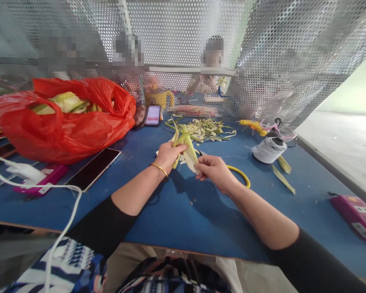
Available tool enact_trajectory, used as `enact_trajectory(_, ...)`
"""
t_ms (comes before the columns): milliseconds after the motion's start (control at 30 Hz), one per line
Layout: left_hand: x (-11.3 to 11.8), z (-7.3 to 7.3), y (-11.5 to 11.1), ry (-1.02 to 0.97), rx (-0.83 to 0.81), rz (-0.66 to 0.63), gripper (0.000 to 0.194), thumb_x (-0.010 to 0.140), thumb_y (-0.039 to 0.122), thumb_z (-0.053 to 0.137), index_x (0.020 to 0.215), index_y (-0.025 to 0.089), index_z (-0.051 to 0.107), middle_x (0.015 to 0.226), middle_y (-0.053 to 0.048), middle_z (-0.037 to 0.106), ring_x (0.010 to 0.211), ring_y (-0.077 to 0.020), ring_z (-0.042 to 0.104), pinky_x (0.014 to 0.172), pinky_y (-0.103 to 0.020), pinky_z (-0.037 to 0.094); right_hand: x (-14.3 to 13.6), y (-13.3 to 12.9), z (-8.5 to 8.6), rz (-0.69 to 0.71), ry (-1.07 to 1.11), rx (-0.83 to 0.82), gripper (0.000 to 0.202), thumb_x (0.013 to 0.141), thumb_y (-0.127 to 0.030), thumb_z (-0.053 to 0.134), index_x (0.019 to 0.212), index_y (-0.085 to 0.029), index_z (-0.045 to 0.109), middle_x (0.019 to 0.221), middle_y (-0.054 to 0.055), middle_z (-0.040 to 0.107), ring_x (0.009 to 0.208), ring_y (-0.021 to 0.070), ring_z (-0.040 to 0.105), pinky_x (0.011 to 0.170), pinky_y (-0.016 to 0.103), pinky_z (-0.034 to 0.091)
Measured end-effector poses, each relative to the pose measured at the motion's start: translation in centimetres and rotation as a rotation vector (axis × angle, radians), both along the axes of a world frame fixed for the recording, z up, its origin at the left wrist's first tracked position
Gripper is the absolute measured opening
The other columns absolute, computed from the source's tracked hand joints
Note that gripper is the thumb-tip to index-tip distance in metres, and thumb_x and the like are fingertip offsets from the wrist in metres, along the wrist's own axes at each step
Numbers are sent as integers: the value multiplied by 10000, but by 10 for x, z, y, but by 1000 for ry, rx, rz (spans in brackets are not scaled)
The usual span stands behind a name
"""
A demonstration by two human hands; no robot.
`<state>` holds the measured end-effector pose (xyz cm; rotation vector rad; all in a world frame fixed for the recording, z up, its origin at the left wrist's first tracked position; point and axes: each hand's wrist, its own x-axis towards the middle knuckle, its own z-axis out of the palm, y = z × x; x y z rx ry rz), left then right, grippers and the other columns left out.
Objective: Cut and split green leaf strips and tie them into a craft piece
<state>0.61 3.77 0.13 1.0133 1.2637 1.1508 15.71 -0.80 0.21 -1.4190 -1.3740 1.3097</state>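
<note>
Pale green husk leaf [189, 155], one, broad: held up over the blue bench [171, 217], spanning the space between the two hands, its upper end pointing away from the person.

Left hand [167, 155], gold bangle at wrist: fingers closed, thumb laid over the gathered husk at the leaf's left edge; narrower husk pieces stick out above and below the grip. Right hand [214, 170]: fingertips pinched together on the leaf's lower right corner, with little gap showing.

Husk scraps [205, 129], one loose pile: just beyond the leaf. Yellow band [243, 176], curved: beside the right wrist, partly hidden. Spool of white thread [268, 151]: right of the hands, lying tilted, a strand trailing leftward. Red plastic bag [91, 132], open, husks inside: to the left. Dark phone [94, 169]: flat, near the bag.
</note>
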Motion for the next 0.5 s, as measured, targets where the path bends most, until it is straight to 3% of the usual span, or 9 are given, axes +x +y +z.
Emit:
enact_trajectory(133,5,4,-8,22,-46,-154,393,662,372,845,566,189,511,390,104,292,369,-30,189,407,-223,98,4,4,-3,-81,-50,151,137,701,-225,631,600,-206,541,438,-56,575,419,98,548,469,208,452)
enact_trajectory(233,10,5,-15,27,-79,-267,366,636,299,873,603,183,528,415,97,344,374,-31,222,408,-219,101,7,5,-5,-99,-92,203,129,702,-277,630,625,-213,548,455,-49,586,439,120,566,481,233,452)
enact_trajectory(400,12,3,-15,-15,-82,-223,300,671,184,810,586,174,523,411,105,325,370,-26,209,405,-212,98,10,6,0,-144,-36,225,137,718,-333,608,666,-210,579,480,-38,593,464,125,577,507,246,478)
enact_trajectory(500,10,4,-13,-47,-78,-187,247,653,163,795,599,156,553,446,69,440,367,-19,234,397,-203,105,12,7,3,-175,-21,232,138,709,-335,611,659,-211,578,473,-33,593,441,118,549,498,247,475)
